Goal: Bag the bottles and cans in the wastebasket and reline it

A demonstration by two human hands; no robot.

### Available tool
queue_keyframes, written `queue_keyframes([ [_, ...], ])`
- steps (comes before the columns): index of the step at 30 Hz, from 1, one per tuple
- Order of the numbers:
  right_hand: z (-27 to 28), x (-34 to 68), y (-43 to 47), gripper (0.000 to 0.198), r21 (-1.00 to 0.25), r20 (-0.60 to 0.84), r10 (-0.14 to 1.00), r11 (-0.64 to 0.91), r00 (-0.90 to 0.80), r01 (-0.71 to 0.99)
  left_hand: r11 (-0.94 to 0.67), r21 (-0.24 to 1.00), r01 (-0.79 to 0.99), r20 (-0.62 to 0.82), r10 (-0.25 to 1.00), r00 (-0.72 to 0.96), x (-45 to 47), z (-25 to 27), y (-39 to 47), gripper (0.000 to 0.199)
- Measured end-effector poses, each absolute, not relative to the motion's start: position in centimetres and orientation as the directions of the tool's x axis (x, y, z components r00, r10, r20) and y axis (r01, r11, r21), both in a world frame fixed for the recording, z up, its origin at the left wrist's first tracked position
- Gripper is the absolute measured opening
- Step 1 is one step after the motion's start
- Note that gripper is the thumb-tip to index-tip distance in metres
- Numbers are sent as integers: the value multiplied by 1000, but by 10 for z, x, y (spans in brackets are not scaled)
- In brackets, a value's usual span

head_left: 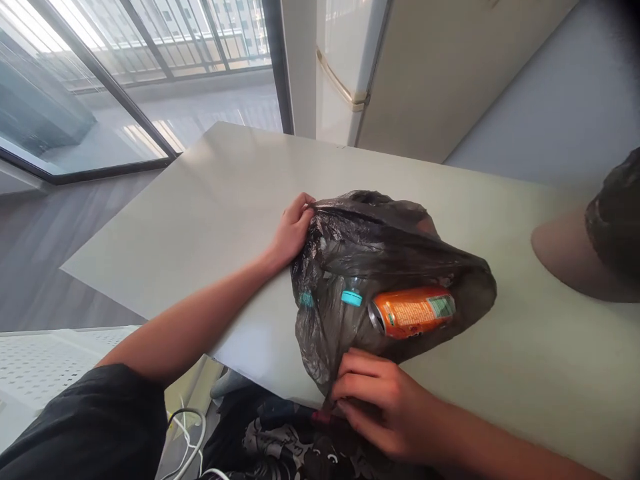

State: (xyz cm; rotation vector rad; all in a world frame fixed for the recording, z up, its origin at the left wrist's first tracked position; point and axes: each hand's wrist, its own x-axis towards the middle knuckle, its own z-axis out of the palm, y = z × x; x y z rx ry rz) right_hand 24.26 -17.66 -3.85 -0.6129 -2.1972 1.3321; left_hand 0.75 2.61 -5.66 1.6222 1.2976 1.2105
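Item: black plastic bag (380, 247), thin and crinkled, laid on its side on a pale grey table (210, 200), mouth turned toward the near edge at about 6 o'clock of the view.

Contents, as far as was shown: an orange drink can (413, 310) lying on its side in the open mouth, top end toward 9 o'clock; a teal bottle cap (352, 298) just beside it at 9 o'clock; a second teal cap (307, 300) seen dimly through the film further toward 9 o'clock. The bottles beneath the caps could not be made out clearly.

Left hand (293, 230): closed in a pinch on the bag's upper rim at roughly 10 o'clock of the bag, the film being pulled taut there.

Right hand (375, 400): fingers curled shut on the lower rim at 6 o'clock of the bag, at the table's near edge.

Progress, judged: the mouth was held apart by both hands, the can and bottles were already lodged inside, and nothing loose was seen on the table; the rims had not yet been gathered or knotted.

Surroundings: a white refrigerator (360, 73) at 12 o'clock, a glazed balcony door (125, 80) at 10 o'clock, a dark bagged object (617, 220) at 3 o'clock, white cables (193, 433) below the table at 7 o'clock.
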Motion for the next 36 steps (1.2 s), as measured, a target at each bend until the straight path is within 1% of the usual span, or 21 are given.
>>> queue_keyframes([
  [4,-32,246,-171,14,-945,140,621,316,-771,83,-205,939,277,199,979,52,7,-56,24,12],
  [8,-29,246,-167,14,-960,100,601,268,-793,82,-168,956,240,165,986,34,6,-59,24,9],
  [11,-28,244,-164,13,-953,101,581,291,-808,90,-164,959,231,162,986,25,6,-59,23,8],
  [15,-29,245,-162,10,-941,132,539,332,-832,66,-173,953,249,162,985,66,6,-55,18,9],
  [19,-33,249,-162,13,-935,143,489,351,-860,44,-160,950,268,144,987,77,6,-49,12,10],
  [22,-34,249,-162,14,-930,168,481,366,-861,23,-156,941,300,134,987,90,5,-46,9,10],
  [28,-34,245,-162,15,-887,203,466,460,-861,39,-138,928,347,117,990,81,4,-41,9,10],
  [32,-41,244,-162,12,-889,225,445,458,-867,4,-104,937,334,91,994,54,5,-41,11,8],
  [36,-46,243,-160,13,-902,216,434,433,-875,-8,-99,944,316,88,995,49,7,-42,12,11],
])
